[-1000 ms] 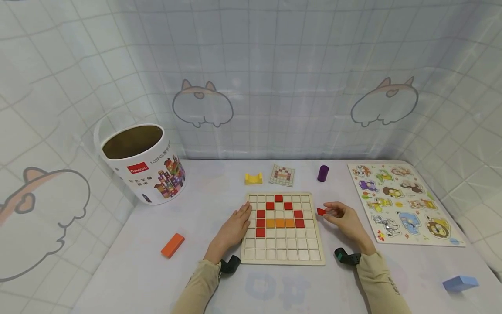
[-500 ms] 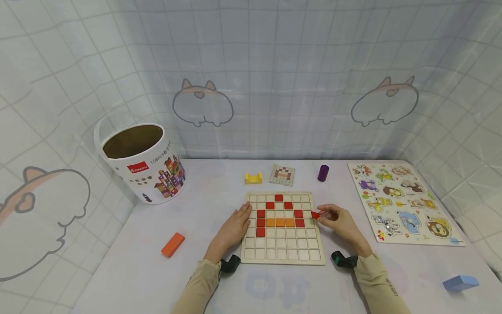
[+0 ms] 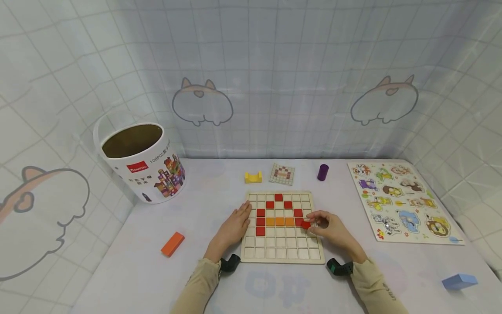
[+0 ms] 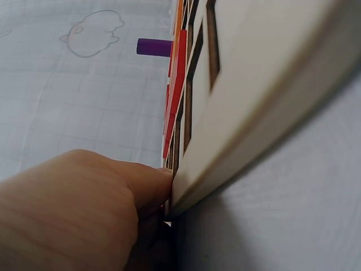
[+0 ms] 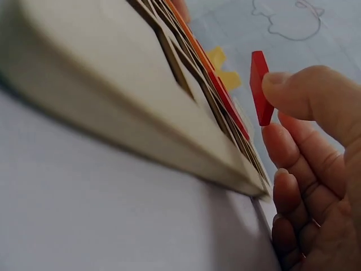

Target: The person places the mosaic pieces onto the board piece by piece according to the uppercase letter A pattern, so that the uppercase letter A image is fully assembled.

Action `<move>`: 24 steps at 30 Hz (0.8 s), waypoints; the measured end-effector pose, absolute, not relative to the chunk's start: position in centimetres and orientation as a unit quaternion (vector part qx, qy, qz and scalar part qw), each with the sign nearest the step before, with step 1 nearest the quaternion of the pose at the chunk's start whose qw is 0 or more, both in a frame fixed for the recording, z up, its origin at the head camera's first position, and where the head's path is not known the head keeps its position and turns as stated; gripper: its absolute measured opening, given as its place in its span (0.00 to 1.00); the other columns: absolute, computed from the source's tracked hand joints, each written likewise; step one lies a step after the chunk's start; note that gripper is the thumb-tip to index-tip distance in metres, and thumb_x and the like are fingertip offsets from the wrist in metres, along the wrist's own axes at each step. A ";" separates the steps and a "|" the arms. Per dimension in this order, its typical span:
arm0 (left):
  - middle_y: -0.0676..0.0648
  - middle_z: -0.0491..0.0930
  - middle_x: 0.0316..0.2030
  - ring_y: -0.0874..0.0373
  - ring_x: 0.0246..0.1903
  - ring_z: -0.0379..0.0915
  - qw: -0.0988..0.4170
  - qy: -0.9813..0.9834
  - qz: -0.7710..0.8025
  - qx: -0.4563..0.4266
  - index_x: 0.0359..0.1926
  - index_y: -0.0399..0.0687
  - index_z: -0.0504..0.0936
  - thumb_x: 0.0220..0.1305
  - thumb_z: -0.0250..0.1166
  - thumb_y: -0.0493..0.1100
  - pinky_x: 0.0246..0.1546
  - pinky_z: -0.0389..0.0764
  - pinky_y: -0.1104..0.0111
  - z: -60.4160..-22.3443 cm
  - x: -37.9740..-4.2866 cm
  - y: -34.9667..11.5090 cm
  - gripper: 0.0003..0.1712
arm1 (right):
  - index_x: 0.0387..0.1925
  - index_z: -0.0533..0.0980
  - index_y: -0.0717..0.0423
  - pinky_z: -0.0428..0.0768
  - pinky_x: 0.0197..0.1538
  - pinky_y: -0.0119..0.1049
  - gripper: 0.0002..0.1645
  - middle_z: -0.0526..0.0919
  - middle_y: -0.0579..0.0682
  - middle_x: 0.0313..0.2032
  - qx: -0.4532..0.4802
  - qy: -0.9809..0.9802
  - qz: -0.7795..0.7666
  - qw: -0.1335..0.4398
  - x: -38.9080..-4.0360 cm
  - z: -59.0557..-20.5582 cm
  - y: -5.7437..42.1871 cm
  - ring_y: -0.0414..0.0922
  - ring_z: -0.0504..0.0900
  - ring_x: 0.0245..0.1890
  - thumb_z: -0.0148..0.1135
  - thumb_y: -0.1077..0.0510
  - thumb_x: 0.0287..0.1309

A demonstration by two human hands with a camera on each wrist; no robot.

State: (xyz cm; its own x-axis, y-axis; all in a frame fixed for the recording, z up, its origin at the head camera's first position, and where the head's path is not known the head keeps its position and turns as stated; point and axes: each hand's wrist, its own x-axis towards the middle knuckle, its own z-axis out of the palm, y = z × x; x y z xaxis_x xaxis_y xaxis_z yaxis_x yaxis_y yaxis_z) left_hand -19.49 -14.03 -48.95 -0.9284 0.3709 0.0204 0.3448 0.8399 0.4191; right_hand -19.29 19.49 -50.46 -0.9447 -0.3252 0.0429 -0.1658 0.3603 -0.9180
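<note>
A pale wooden grid board (image 3: 281, 254) lies flat on the table, with several red tiles (image 3: 260, 221) set in an arch shape and a row of 3 orange tiles (image 3: 279, 221) across it. My right hand (image 3: 332, 228) pinches one loose red square tile (image 5: 259, 87) between thumb and fingertips. It holds this tile over the board's right part, close beside the lowest red tile on that side. Along the board's left edge rests my left hand (image 3: 234, 227), its fingers extended; in the left wrist view the thumb (image 4: 152, 182) touches the edge.
Behind the board are a yellow notched block (image 3: 253, 178), a small pattern card (image 3: 282, 174) and a purple cylinder (image 3: 323, 172). A large bucket (image 3: 150, 174) and an orange block (image 3: 172, 244) stand left. An animal puzzle board (image 3: 396, 205) and a blue block (image 3: 459, 282) lie right.
My right hand has moved left with the red tile, from beside the board to over its right part. The left hand has stayed in place at the left edge.
</note>
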 end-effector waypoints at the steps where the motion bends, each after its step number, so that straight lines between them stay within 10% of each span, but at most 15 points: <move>1: 0.38 0.56 0.73 0.43 0.72 0.54 0.032 0.959 0.212 0.187 0.71 0.35 0.60 0.74 0.49 0.41 0.73 0.57 0.50 -49.0 -19.5 -14.0 0.29 | 0.48 0.79 0.61 0.74 0.43 0.24 0.21 0.83 0.55 0.41 -0.155 0.820 -0.545 0.078 -19.2 -50.5 19.4 0.35 0.74 0.38 0.72 0.60 0.51; 24: 0.38 0.55 0.73 0.43 0.72 0.55 0.027 0.958 0.209 0.196 0.72 0.34 0.59 0.74 0.49 0.41 0.73 0.58 0.49 -49.0 -19.4 -14.2 0.29 | 0.43 0.83 0.49 0.74 0.44 0.27 0.18 0.81 0.47 0.42 -0.208 0.851 -0.480 0.034 -18.5 -50.4 17.9 0.37 0.72 0.41 0.75 0.59 0.48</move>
